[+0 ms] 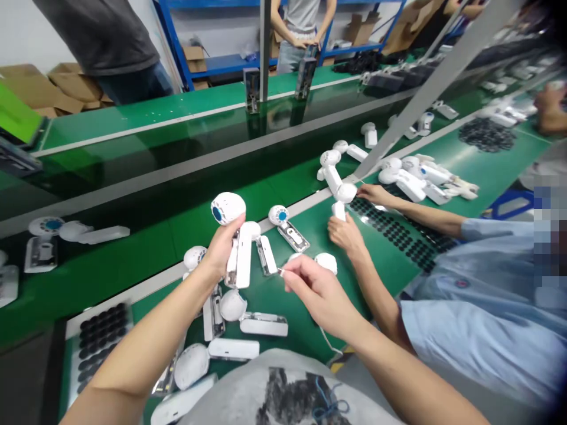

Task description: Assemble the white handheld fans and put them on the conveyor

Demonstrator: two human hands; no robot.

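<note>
My left hand (224, 245) is closed around a white handheld fan (243, 257), its round vented head with a blue centre upward and its handle hanging down. To the right, my right hand (316, 289) pinches a small white cable plug (280, 271); the thin white cable (330, 342) trails out below the hand. The plug is apart from the held fan. Just beyond its tip lies another fan with an open handle (266, 255), and farther back one with a blue-centred head (279, 215). More white fans (264, 324) lie below my left wrist.
At right, a co-worker's hands (348, 236) handle a white fan (339, 211). Sheets of black round pads lie at left (100, 342) and right (398, 230). A dark green conveyor belt (155, 200) runs beyond the bench, with a slanted metal post (438, 88) at right.
</note>
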